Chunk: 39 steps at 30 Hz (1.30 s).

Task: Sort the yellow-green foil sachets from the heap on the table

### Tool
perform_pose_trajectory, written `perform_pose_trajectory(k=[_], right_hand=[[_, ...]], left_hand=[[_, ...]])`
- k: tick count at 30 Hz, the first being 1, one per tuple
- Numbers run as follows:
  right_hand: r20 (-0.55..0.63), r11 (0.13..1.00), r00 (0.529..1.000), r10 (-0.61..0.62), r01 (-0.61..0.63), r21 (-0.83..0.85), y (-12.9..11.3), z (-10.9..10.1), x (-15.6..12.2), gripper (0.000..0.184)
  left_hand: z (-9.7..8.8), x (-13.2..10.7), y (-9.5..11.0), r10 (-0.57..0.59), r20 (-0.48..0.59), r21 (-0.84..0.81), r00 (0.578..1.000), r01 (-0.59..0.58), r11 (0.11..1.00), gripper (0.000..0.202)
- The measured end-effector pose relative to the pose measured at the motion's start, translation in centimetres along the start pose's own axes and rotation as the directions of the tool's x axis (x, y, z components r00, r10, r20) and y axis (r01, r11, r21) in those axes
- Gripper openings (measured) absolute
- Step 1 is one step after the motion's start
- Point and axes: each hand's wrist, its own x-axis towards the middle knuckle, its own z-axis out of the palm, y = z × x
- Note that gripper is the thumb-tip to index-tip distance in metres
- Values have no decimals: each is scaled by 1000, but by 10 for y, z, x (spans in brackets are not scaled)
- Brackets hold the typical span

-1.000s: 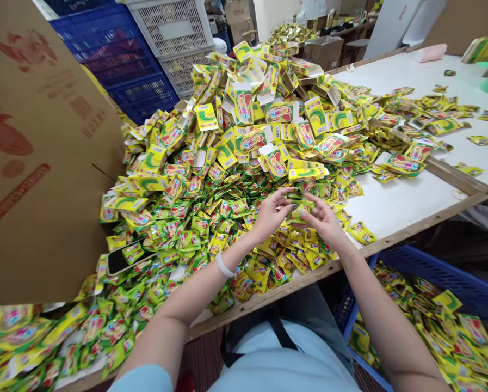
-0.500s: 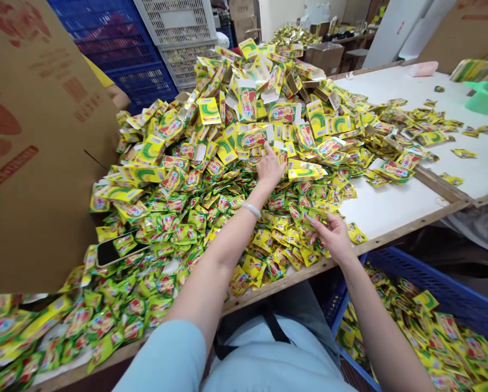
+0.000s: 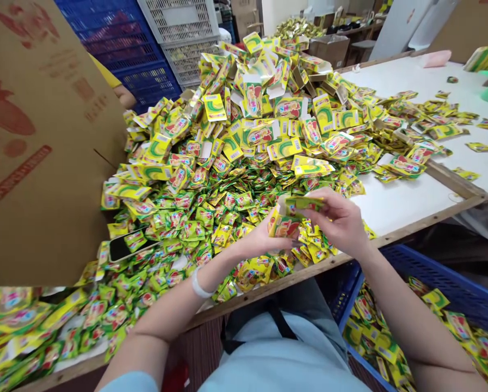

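Observation:
My left hand (image 3: 264, 239) is closed around a small yellow and green printed carton (image 3: 282, 222), its open end tilted up to the right. In my right hand (image 3: 341, 220), thumb and fingers pinch green sachets (image 3: 303, 204) at the carton's mouth; how far they reach inside I cannot tell. Both hands hover just above the table's front edge. Beneath and beyond them lies a heap of loose sachets (image 3: 195, 222), green on the left and yellower near the edge. Several open-ended cartons (image 3: 264, 132) are piled up behind.
A large brown cardboard box (image 3: 51, 163) stands at the left, with a phone (image 3: 123, 247) beside it among the sachets. Below the table at right, a blue crate (image 3: 451, 272) holds filled-looking cartons. A wooden strip (image 3: 456, 182) crosses the white tabletop. Another person's arm (image 3: 125, 97) shows behind the box.
My left hand has come back from the carton pile toward me and now holds a carton. My right hand has brought its sachets up to the carton's open end.

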Motion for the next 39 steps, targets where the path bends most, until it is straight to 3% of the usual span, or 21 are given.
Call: perform_pose_trajectory(k=[4,8,11,14,16,20,22,24,26,27,28,29,30,31,32,33,35,37,39], right_hand=[[315,967,949,9,72,-244,-13,-12,-3,11],[455,913,888,68,128,-386,-24,-17,-8,17],[441,942,889,126,33,-335,-21,-20,-19,17],[327,981,933,150,-99,-169,-9,-23,-37,13],[255,989,961,108,-78,-124,-4,-22,-51,6],[337,992,934,116,-94,-82,-4,-18,-75,21],[374,986,912,169,-153,-71,-5,-24,-78,23],[309,977,931,195,-157,-143,1,-44,-71,22],[85,937,983,166,-130,-324,14,-81,-53,23],[-40,887,990,136,-139,-440,22,-104,-41,25],[-274,790,962,-8,-162,-591,30,-127,-29,26],[-416,629,898,-143,-242,-739,39,-148,-18,28],[-446,471,869,-216,-307,-827,47,-164,-9,36],[-430,398,882,-190,-332,-855,54,-172,-2,46],[-392,395,905,-165,-303,-867,62,-172,2,48],[-284,447,955,-85,-218,-868,69,-164,3,46],[15,575,999,31,-6,-818,83,-131,-1,41],[212,559,971,115,113,-821,98,-92,-9,41],[270,486,941,206,141,-863,109,-65,-15,41]], left_hand=[[-2,-9,-4,18,9,157,1000,-20,987,62],[1,-14,-14,2,94,323,996,-32,946,66],[5,-17,-20,15,98,302,995,-44,952,66],[9,-20,-24,-22,115,259,993,-9,966,69],[14,-21,-26,-80,162,234,983,40,971,67],[28,-14,-27,-170,280,174,945,125,977,68],[30,-3,-28,-155,305,212,940,92,973,74],[25,16,-27,-76,307,303,949,-22,953,77],[8,39,-24,62,232,488,971,-171,856,68],[-3,52,-21,141,163,618,976,-213,757,59],[-16,63,-19,231,68,766,971,-199,612,49],[-28,74,-16,297,-20,880,955,-124,458,41],[-39,83,-14,321,-75,941,944,-40,337,36],[-48,90,-13,332,-113,967,937,27,254,32],[-53,94,-13,328,-133,976,935,66,207,28],[-55,97,-14,325,-141,979,935,82,189,24],[-50,100,-21,332,-155,977,931,94,192,16],[-38,103,-31,308,-204,964,929,135,229,21],[-27,106,-41,244,-251,936,937,170,308,26]])
